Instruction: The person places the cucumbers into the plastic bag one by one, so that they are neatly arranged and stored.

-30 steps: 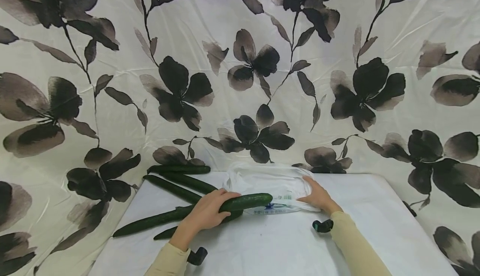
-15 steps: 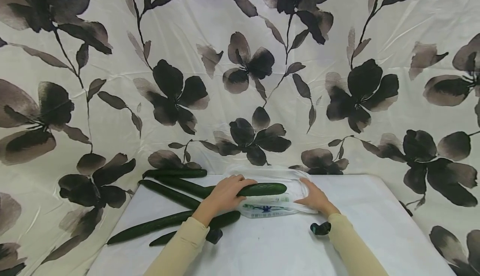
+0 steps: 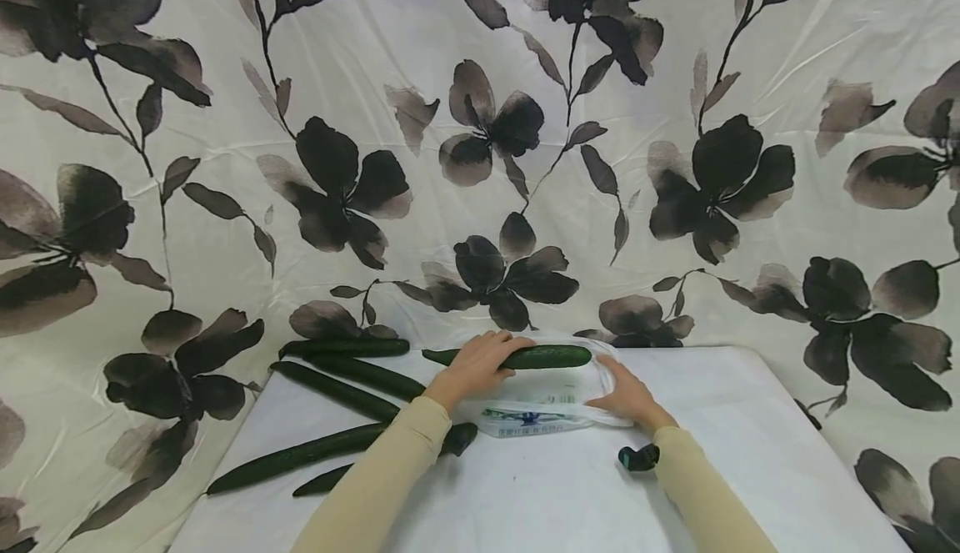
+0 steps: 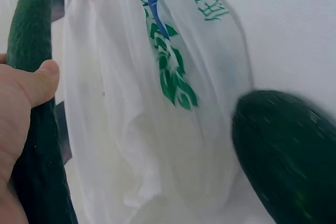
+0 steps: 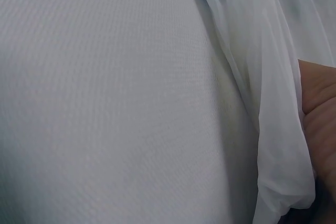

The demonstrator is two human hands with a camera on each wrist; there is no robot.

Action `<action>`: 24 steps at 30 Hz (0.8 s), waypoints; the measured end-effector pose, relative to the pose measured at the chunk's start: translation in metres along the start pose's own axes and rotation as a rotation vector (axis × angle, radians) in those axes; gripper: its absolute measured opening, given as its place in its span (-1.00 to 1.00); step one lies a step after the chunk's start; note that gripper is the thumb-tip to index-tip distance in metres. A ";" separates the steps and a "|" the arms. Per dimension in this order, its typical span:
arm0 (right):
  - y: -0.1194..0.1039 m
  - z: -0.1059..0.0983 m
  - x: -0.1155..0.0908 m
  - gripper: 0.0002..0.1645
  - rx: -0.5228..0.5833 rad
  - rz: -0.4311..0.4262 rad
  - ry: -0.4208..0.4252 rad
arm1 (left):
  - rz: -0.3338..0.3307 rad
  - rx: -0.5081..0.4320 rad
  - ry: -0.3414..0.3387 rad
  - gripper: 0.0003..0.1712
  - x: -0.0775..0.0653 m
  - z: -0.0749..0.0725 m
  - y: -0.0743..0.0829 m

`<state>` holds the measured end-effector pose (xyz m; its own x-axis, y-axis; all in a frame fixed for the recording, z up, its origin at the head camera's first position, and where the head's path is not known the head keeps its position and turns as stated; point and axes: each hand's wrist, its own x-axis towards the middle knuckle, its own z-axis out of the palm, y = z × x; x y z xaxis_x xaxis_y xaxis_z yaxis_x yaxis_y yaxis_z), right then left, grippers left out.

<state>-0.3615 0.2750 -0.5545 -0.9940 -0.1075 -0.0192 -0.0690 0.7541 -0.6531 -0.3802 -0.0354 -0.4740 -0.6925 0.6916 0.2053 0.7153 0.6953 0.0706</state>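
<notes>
My left hand [image 3: 477,366] grips a dark green cucumber [image 3: 551,357] around its middle, holding it level over the far side of a white plastic bag [image 3: 536,424]. In the left wrist view the thumb lies along this cucumber [image 4: 31,30], beside the bag [image 4: 121,108] with its green and blue print. My right hand [image 3: 628,393] is at the bag's mouth on the right, thumb and fingers spread apart with the plastic stretched over them. White plastic [image 5: 281,129] hangs beside the palm [image 5: 321,114] in the right wrist view.
Several more cucumbers lie on the white table [image 3: 555,503] to the left: one at the back edge [image 3: 352,348], others angled in front, including one [image 3: 296,459] near the left edge. My left sleeve partly covers the nearest [image 3: 459,438]. Flower-patterned cloth [image 3: 487,128] hangs behind.
My left hand has moved the cucumber right and away from me, from the bag's near left side to its far side. The right hand stays nearly still at the bag's mouth.
</notes>
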 end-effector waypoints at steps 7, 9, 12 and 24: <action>0.000 0.001 0.000 0.22 -0.009 -0.003 0.009 | -0.006 -0.022 0.011 -0.27 0.024 0.007 0.002; 0.000 0.000 0.001 0.21 -0.012 -0.005 0.013 | -0.014 -0.045 0.005 -0.28 0.030 0.008 0.003; -0.002 0.001 0.001 0.20 -0.012 -0.004 0.017 | -0.036 -0.085 0.001 -0.29 0.035 0.012 0.003; -0.005 -0.001 -0.003 0.36 0.005 -0.001 0.008 | -0.095 -0.114 -0.012 -0.32 0.046 0.035 0.008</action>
<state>-0.3583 0.2721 -0.5498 -0.9946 -0.1033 -0.0128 -0.0695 0.7509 -0.6568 -0.4094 0.0088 -0.4980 -0.7581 0.6265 0.1808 0.6521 0.7314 0.1996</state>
